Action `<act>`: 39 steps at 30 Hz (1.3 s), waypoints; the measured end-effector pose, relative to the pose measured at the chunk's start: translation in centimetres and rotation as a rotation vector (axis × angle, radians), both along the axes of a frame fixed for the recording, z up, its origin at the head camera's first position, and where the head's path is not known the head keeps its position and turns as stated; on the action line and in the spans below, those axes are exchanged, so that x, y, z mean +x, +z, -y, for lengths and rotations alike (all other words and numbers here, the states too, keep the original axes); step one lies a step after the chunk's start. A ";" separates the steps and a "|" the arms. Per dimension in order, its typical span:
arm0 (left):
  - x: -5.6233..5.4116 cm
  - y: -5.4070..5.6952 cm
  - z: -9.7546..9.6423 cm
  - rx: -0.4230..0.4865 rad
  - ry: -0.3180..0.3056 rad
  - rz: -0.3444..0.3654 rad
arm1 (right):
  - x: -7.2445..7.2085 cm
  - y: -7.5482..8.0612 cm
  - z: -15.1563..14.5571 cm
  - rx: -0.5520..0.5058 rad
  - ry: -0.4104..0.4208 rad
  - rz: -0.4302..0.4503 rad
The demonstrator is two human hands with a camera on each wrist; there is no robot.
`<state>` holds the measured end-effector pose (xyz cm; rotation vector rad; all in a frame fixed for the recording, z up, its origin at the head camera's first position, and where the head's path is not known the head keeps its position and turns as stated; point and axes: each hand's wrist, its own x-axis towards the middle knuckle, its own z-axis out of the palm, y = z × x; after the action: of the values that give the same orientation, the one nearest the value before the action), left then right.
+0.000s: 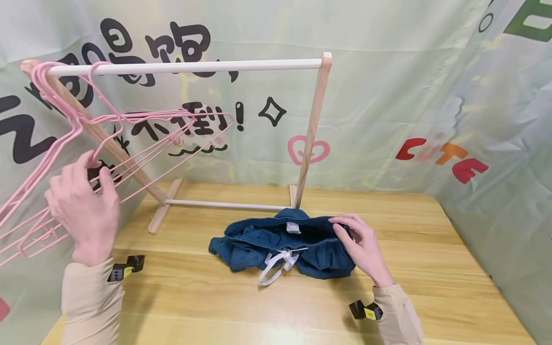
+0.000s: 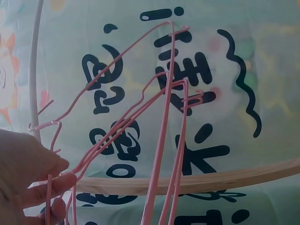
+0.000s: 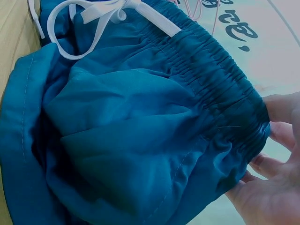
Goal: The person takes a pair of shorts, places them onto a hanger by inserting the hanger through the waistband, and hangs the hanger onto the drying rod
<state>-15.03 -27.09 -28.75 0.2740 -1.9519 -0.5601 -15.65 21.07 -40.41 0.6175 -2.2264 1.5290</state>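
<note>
We see the left grip raised before the left side of a wooden clothes rack, its thumb and fingers bent together in a light pinch, the tips drawn close. Between them we find a pink wire hanger, taken near its neck, with its hook over the white rail. The other pink hangers hang crowded at the left end of the same rail, their wires crossing one another.

We find the right grip lower down, at the right end of a blue garment. Thumb and fingers curve about the edge of its elastic waistband, moderately spread, and have hold of it there. The garment sits bunched on the wooden tabletop, in front of the rack's right upright, its waist opening turned upward. Inside, we can make out a pale label at the back; at the front, a white drawstring is tied in a bow, one loop drooping over the fabric.

Behind the garment, a thin white lower bar joins the rack's feet. Beyond it we see a pale green printed cloth with black characters, a pink heart and colourful letters. Both sleeves are beige, and at each wrist sits a small black device with a yellow patch.
</note>
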 end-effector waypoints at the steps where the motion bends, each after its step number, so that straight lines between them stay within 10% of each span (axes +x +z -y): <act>1: 0.1 0.0 0.0 -0.001 0.000 0.000 | 0.0 0.0 0.0 0.005 -0.002 0.004; 39: 0.7 0.6 -0.3 0.068 -0.067 -0.090 | 0.0 0.1 -0.6 0.096 -0.051 0.093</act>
<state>-14.35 -26.81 -28.10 0.2229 -1.8627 -0.6729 -15.62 21.69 -40.28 0.5224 -2.3776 1.4604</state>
